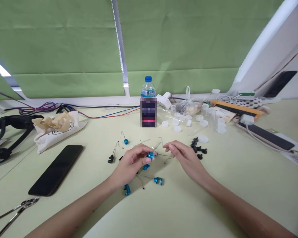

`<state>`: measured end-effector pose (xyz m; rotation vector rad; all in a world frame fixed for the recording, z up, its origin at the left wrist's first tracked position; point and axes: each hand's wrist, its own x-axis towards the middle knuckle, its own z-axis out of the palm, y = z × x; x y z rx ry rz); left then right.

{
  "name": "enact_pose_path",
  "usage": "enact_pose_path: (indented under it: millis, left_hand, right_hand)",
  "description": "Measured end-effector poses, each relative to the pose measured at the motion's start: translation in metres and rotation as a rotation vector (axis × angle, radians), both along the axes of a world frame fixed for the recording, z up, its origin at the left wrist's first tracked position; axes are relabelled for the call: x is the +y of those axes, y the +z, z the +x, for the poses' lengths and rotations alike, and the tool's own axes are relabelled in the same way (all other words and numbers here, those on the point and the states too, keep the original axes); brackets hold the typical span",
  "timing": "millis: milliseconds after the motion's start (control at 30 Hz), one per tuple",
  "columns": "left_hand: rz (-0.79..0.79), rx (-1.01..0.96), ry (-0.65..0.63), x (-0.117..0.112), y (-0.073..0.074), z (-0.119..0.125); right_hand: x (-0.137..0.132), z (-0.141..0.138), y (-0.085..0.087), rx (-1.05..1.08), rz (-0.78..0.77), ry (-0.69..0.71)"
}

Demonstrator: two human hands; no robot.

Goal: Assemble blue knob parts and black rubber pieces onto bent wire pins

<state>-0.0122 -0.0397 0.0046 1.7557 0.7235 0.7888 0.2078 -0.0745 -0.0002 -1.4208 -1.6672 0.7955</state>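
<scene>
Fingers of my left hand (131, 162) pinch one blue fitting (150, 154) above the counter (188, 205), well short of its far edge, while I cannot tell whether my right hand (186, 158) grips anything, and I judge work unfinished, since other blue fittings (156, 180) lie loose nearby.

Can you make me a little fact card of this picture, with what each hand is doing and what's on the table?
Left hand: holding a blue part
Right hand: thumb and fingers close together, by a bent rod; can't tell if it's holding anything
Near left hand: other blue parts
Beyond right hand: black bits, white caps
Back: bottle, upright, blue lid on
Far left: phone, cloth bag
</scene>
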Motion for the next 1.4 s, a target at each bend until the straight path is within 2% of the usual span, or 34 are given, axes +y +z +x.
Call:
enact_pose_path:
  millis: [100,200,300,367,567,633,700,767,833,867,933,1100,1233,1400]
  left_hand:
    - [-0.300,-0.217,0.023,-0.006,-0.002,0.008]
    - [-0.359,-0.313,0.020,-0.015,-0.007,0.015]
    - [-0.248,-0.305,0.052,-0.021,-0.011,0.018]
    - [-0.118,-0.266,0.052,-0.022,-0.011,0.016]
    - [0.329,-0.106,-0.125,-0.018,-0.008,0.005]
    - [0.370,-0.078,-0.102,-0.019,-0.010,0.004]
    - [0.213,-0.104,-0.028,-0.021,-0.012,0.005]
    - [-0.052,-0.170,0.049,-0.023,-0.013,0.006]
    - [-0.244,-0.241,0.094,-0.023,-0.013,0.006]
    - [-0.283,-0.267,0.105,-0.023,-0.012,0.006]
    - [-0.296,-0.294,0.104,-0.023,-0.011,0.006]
    - [-0.268,-0.339,0.045,-0.025,-0.008,0.006]
    - [-0.268,-0.350,0.070,-0.025,-0.007,0.005]
    - [-0.250,-0.338,0.046,-0.024,-0.006,0.003]
  right_hand:
    - [-0.006,-0.009,-0.001,0.146,-0.115,0.114]
    - [-0.012,-0.018,-0.002,0.287,-0.226,0.254]
    - [-0.017,-0.026,-0.001,0.404,-0.332,0.369]
    - [-0.020,-0.029,0.000,0.452,-0.387,0.391]
    - [-0.024,-0.034,0.000,0.518,-0.556,0.306]
    - [-0.024,-0.033,0.001,0.455,-0.523,0.279]
    - [-0.024,-0.032,0.002,0.365,-0.402,0.262]
    - [-0.024,-0.029,0.004,0.330,-0.301,0.260]
    - [-0.023,-0.025,0.006,0.349,-0.273,0.248]
    - [-0.023,-0.023,0.008,0.358,-0.268,0.239]
    - [-0.023,-0.021,0.010,0.340,-0.256,0.247]
    - [-0.022,-0.019,0.017,0.287,-0.323,0.414]
    - [-0.020,-0.017,0.017,0.306,-0.333,0.346]
    - [-0.021,-0.018,0.014,0.305,-0.344,0.409]
